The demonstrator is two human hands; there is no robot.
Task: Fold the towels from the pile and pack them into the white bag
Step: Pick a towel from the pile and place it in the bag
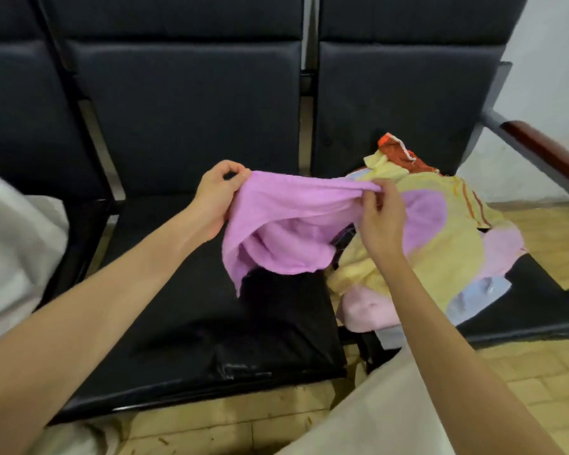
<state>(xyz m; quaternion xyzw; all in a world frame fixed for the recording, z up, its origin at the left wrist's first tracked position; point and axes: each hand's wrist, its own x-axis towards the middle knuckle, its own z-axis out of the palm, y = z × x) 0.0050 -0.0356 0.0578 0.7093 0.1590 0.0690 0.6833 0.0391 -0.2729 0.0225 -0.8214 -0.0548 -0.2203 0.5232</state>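
A lilac towel (pixel 286 221) hangs in the air above the middle black seat (pixel 191 330), stretched between both hands. My left hand (pixel 216 195) pinches its left corner. Along its top edge on the right, my right hand (pixel 380 218) pinches the cloth. The pile of towels (pixel 440 244), yellow, pink, pale blue and orange, lies on the right seat, just behind my right hand. A white bag (pixel 14 244) sits at the left edge, partly out of view.
Dark padded seat backs (pixel 184 103) rise behind the seats. A wooden armrest (pixel 546 152) runs along the right side by a white wall. Yellowish floor tiles (pixel 539 366) show below and to the right. My light trouser leg (pixel 391 412) is in the foreground.
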